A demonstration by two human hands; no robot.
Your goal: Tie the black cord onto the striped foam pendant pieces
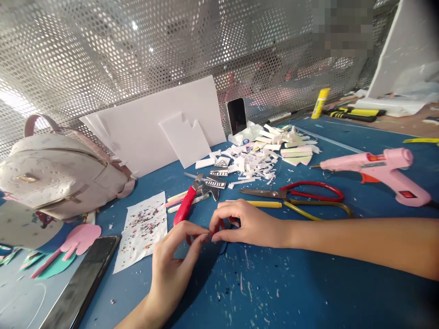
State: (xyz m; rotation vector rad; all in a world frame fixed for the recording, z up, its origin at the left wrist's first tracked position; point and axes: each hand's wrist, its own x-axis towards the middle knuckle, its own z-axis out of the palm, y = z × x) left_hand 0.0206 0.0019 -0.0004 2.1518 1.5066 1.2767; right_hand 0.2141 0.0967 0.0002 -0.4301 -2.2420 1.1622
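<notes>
My left hand and my right hand meet above the blue tabletop, each with thumb and fingertips pinched together. What sits between the fingertips is too small to make out. A thin dark strand curves below my right fingers; whether it is held I cannot tell. Just behind my left hand lies a red-handled tool with a metal end, partly hidden by the fingers. Scissors with one red and one yellowish handle lie beyond my right hand, beside a yellow stick.
White paper with colourful bits, a dark phone and a light backpack lie left. White foam scraps pile up behind, near a propped phone and white boards. A pink glue gun lies right, a glue stick behind.
</notes>
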